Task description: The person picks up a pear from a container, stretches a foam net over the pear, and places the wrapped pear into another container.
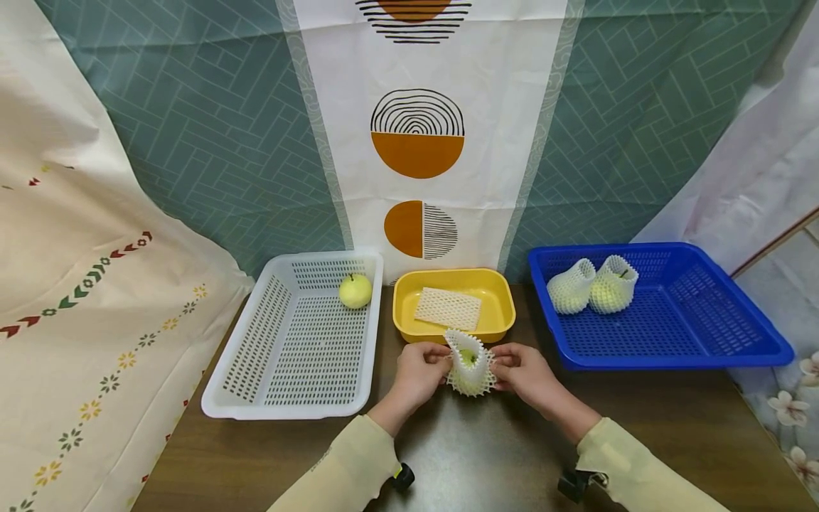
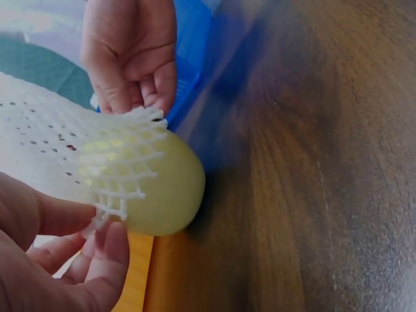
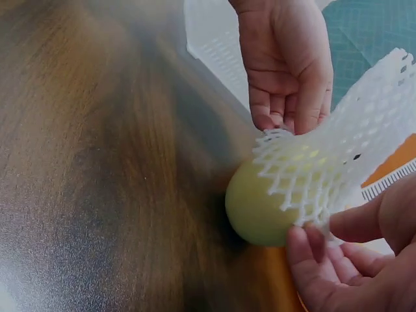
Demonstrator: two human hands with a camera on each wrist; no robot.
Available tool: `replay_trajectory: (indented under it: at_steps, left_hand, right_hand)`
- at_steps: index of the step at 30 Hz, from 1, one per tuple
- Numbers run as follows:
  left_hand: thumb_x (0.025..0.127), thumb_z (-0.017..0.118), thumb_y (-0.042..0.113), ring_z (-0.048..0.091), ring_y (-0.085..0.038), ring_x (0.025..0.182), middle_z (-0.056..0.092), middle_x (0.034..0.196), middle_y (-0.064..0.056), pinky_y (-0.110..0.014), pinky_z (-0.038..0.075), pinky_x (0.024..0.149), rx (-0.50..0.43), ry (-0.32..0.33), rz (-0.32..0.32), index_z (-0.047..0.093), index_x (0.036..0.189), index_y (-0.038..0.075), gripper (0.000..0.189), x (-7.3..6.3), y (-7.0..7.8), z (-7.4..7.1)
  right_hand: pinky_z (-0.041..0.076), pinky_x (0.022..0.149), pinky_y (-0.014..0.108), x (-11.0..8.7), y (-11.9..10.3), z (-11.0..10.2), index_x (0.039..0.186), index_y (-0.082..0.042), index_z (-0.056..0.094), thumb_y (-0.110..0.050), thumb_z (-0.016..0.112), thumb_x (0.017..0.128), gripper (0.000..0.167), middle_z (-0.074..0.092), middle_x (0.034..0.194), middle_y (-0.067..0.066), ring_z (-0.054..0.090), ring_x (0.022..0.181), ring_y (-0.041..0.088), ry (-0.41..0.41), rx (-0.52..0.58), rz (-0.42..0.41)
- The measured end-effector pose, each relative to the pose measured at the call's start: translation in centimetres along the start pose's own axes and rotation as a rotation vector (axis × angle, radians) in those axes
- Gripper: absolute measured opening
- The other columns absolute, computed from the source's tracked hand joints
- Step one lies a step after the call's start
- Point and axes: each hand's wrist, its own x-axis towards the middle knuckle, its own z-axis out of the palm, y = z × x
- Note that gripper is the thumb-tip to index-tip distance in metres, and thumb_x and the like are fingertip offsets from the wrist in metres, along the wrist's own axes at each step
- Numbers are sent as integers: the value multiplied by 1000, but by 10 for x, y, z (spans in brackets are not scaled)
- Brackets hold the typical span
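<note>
A yellow-green apple (image 2: 185,188) stands on the table between both hands, its upper part inside a white foam net sleeve (image 1: 474,380). In both wrist views the lower part of the fruit shows bare below the net's stretched edge. My left hand (image 1: 416,377) pinches that edge on one side between thumb and fingers. Across from it, my right hand (image 1: 527,377) pinches the opposite side the same way. The sleeve's top end rises loose above the fruit.
A white basket (image 1: 288,411) at the left holds another apple (image 1: 355,291). Behind the hands, a yellow tray (image 1: 402,313) contains flat foam nets (image 1: 448,308). At the right, a blue basket (image 1: 678,359) holds two netted fruits (image 1: 611,288). Patterned cloth (image 1: 416,64) hangs behind.
</note>
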Motion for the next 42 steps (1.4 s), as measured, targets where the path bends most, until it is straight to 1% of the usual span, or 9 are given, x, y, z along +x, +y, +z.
replay_trajectory:
  at_steps: [6,15,18,21,23,27,30,34,42]
  left_hand:
    - [78,65,6,65,-19,56,69,72,-4,-25,51,49,33,40,-14,72,89,5,13,4,-6,2]
    - [83,66,11,64,-17,57,69,77,-2,-26,51,51,114,3,-5,73,91,9,11,5,-14,0]
    - [82,65,9,66,-16,72,70,85,-2,-26,51,60,197,-7,35,72,97,10,16,4,-13,-3]
    - [73,64,-1,65,-21,92,70,101,-6,-31,52,75,246,-22,94,69,107,9,36,3,-9,-6]
    - [65,64,-8,62,-26,105,67,112,-9,-37,52,84,228,-63,132,64,115,8,53,1,-4,-8]
    - [59,73,-9,57,-25,116,61,125,-8,-42,49,94,123,-220,157,54,127,10,73,0,6,-7]
    - [58,84,4,59,-19,111,61,123,-4,-39,49,93,129,-278,154,54,126,12,75,-1,9,-3]
    - [57,90,20,60,-14,101,65,114,0,-37,51,87,232,-248,167,58,120,14,71,0,7,1]
    - [55,90,15,57,-9,93,66,107,5,-29,48,84,326,-238,156,60,118,13,71,3,5,5]
  right_hand:
    - [57,68,38,0,1,0,117,3,55,-5,61,87,32,62,95,16,62,76,20,49,-67,-29]
    - [55,61,32,4,18,0,115,4,53,2,61,79,37,64,92,15,62,72,18,40,-185,-101]
    - [53,67,31,4,17,-3,119,-1,53,1,65,74,47,65,103,12,63,84,20,36,-277,-152]
    - [54,77,34,5,13,-5,125,-8,51,0,71,69,60,63,115,10,61,100,23,2,-330,-226]
    - [54,82,38,4,10,-6,128,-11,48,-5,77,67,68,60,120,10,59,107,26,-47,-319,-270]
    - [54,84,39,4,6,-3,128,-14,48,-24,86,63,76,59,121,7,59,107,25,-119,-301,-328]
    - [54,83,35,4,7,1,123,-16,52,-38,86,62,73,61,116,2,61,103,17,-107,-333,-338]
    - [54,82,31,6,9,6,119,-19,55,-44,85,60,71,64,112,-2,62,99,12,-67,-365,-337]
    - [52,78,27,9,7,7,115,-22,58,-42,90,51,73,66,102,-7,61,88,10,-58,-401,-306]
